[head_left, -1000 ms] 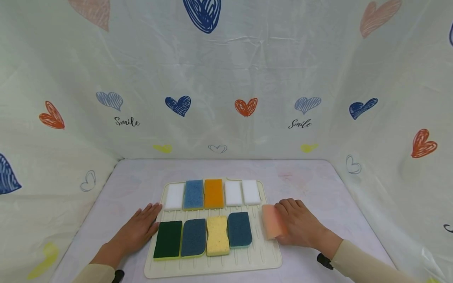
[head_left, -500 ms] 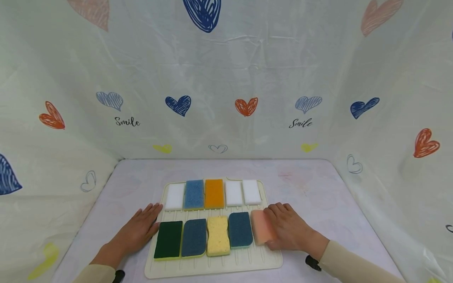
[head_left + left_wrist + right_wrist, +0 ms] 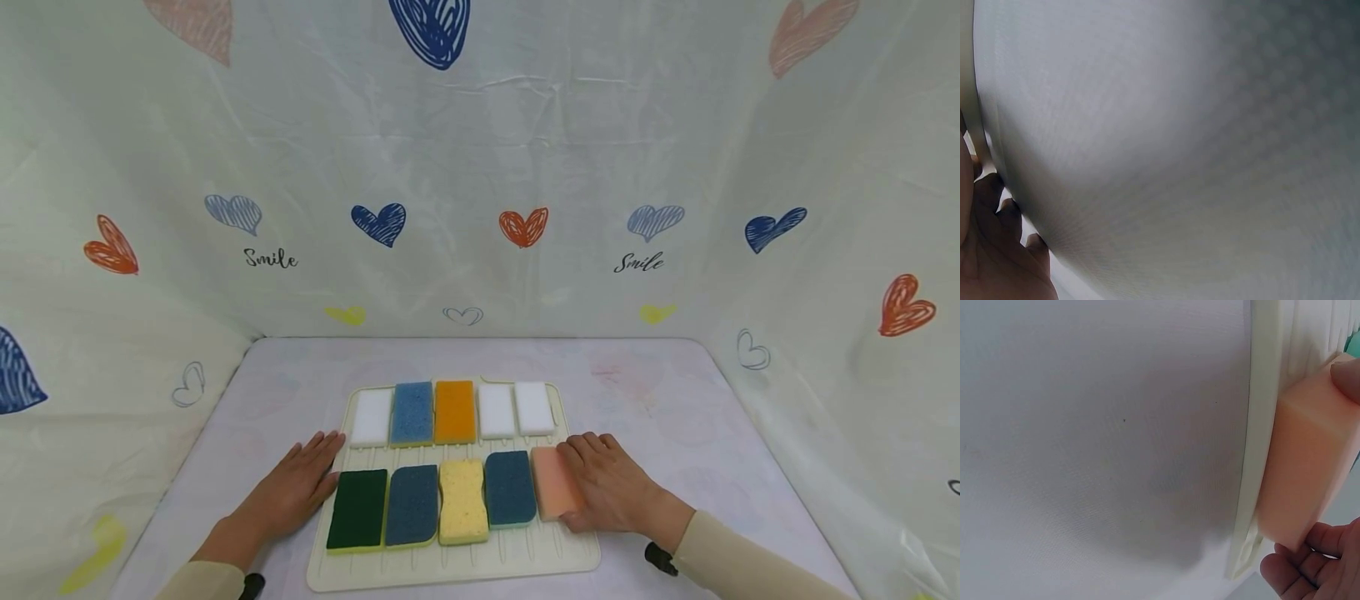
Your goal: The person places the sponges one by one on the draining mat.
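Note:
My right hand (image 3: pixel 611 487) grips a peach-coloured sponge (image 3: pixel 553 483) at the right end of the front row on a cream ridged tray (image 3: pixel 420 571). In the right wrist view, thumb and fingers pinch the peach sponge (image 3: pixel 1304 462) from opposite ends, right at the tray's rim (image 3: pixel 1257 450). Left of it lie a dark blue sponge (image 3: pixel 511 487), a yellow one (image 3: pixel 462 502), another dark blue one (image 3: pixel 412 505) and a dark green one (image 3: pixel 357 510). My left hand (image 3: pixel 296 483) lies with straight fingers along the tray's left edge, holding nothing.
The tray's back row holds a white sponge (image 3: pixel 371 417), a blue one (image 3: pixel 412 413), an orange one (image 3: pixel 455 412) and two more white ones (image 3: pixel 497 411). A pale table (image 3: pixel 660 400) is enclosed by a white curtain (image 3: pixel 585 150) printed with hearts.
My right hand has moved left with the peach sponge, bringing it from the tray's right edge up beside the dark blue sponge. The left hand has stayed in place.

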`<state>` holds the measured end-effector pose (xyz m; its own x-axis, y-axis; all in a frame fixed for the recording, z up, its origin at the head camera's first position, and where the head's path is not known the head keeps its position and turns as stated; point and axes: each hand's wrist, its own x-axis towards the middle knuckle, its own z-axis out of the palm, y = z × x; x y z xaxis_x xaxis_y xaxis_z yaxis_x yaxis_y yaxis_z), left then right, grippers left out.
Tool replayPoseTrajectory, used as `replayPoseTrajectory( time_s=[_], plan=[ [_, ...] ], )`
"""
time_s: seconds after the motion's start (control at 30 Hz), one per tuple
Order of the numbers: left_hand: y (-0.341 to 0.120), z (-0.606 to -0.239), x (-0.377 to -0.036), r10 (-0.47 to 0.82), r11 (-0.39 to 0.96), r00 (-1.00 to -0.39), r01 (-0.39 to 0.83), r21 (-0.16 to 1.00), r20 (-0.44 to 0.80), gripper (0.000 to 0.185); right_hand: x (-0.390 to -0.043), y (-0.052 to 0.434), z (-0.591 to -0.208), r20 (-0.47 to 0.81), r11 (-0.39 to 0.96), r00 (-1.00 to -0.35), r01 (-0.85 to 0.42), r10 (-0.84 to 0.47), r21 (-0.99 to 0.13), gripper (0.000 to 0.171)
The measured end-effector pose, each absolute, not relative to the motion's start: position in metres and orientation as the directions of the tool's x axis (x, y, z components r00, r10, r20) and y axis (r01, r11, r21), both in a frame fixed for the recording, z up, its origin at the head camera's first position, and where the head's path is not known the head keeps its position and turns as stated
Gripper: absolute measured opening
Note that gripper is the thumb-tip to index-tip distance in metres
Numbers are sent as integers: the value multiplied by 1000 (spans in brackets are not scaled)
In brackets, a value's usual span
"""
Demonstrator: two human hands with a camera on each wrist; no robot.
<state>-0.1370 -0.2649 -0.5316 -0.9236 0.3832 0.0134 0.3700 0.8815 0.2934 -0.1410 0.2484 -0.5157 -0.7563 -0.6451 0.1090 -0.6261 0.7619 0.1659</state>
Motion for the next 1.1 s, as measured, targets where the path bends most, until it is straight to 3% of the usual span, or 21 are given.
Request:
replayPoseTrajectory(
  time_s=[0.5, 0.63, 0.9, 1.1],
  plan=[
    [-267, -535, -135, 370, 888, -929, 348, 300, -15, 61, -138, 252, -513, 28, 800, -800, -596, -599, 73, 110],
    [-269, -536, -135, 363, 892, -932, 340, 297, -23, 61, -141, 256, -511, 94, 819, -814, -573, -573, 28, 106],
    [-275, -537, -137, 349, 906, -937, 331, 262, -23, 60, -150, 262, -523, 272, 893, -869, -445, -415, -61, 83],
    [-273, -538, -135, 302, 931, -953, 292, 218, -12, 60, -155, 269, -532, 318, 931, -898, -350, -304, -98, 82]
  ],
)
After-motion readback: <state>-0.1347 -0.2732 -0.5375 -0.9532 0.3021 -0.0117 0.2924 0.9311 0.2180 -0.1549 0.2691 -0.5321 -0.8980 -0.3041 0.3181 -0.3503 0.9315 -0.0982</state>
